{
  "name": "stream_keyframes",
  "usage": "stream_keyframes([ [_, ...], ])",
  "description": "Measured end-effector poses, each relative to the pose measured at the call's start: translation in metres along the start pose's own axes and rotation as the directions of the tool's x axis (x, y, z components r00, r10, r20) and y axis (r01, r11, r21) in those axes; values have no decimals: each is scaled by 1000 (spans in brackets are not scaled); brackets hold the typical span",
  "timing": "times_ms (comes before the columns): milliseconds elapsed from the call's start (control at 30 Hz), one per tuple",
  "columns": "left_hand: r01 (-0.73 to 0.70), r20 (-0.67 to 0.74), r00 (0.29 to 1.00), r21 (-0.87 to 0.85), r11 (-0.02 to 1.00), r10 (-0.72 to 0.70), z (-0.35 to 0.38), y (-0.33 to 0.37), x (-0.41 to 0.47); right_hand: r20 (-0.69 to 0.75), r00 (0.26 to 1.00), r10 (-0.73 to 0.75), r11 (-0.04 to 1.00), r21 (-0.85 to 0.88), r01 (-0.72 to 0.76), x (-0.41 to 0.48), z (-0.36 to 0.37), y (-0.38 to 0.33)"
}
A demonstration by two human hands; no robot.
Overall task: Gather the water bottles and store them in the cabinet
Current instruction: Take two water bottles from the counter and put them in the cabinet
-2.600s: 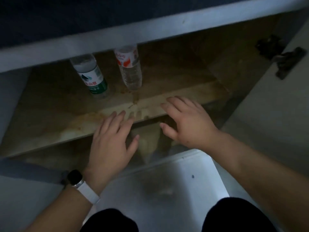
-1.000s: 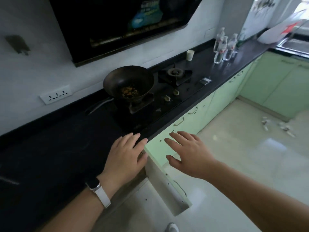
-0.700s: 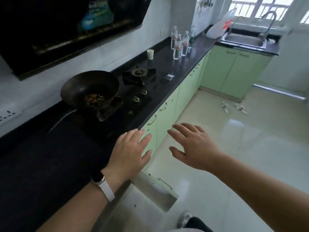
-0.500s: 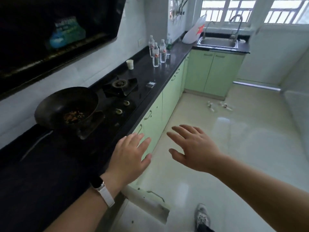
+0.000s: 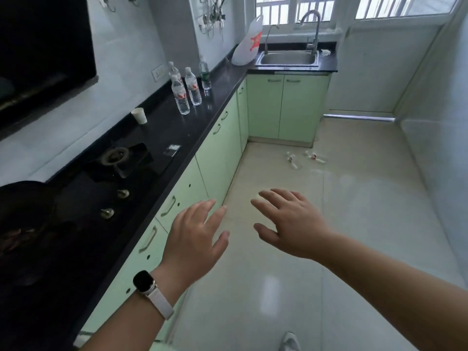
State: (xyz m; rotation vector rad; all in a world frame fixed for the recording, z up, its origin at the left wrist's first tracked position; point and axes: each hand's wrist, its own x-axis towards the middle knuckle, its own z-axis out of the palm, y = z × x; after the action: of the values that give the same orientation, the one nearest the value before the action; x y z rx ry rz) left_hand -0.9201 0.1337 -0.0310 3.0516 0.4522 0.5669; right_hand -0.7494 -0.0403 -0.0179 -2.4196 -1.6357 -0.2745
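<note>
Both hands, left hand (image 5: pixel 193 239) and right hand (image 5: pixel 291 224), were spread open and empty above the floor (image 5: pixel 342 224). Four water bottles (image 5: pixel 180 97) stood upright in a cluster on the black counter (image 5: pixel 177 130), well ahead, between a paper cup (image 5: pixel 139 115) and the sink (image 5: pixel 287 58).

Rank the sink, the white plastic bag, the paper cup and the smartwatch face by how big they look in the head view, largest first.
1. sink
2. white plastic bag, slightly smaller
3 and 4. smartwatch face and paper cup: alike in looks; the watch is far nearer the camera, so no ranking.
</note>
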Motion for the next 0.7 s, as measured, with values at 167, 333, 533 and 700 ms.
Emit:
stream_keyframes([
  [167,-12,17,1000,-10,1000,13,27,41,65,22,999,38,999,-13,-38,9,-5,76],
  [333,-56,47,997,-1,998,56,42,61,104,6,996,89,996,-12,-89,12,-12,116],
  [533,-112,40,993,-25,993,113,60,64,156,32,986,165,986,-17,-164,21,-10,153],
  [700,-140,18,990,-44,989,141,85,51,200,20,982,188,982,-27,-187,50,5,177],
])
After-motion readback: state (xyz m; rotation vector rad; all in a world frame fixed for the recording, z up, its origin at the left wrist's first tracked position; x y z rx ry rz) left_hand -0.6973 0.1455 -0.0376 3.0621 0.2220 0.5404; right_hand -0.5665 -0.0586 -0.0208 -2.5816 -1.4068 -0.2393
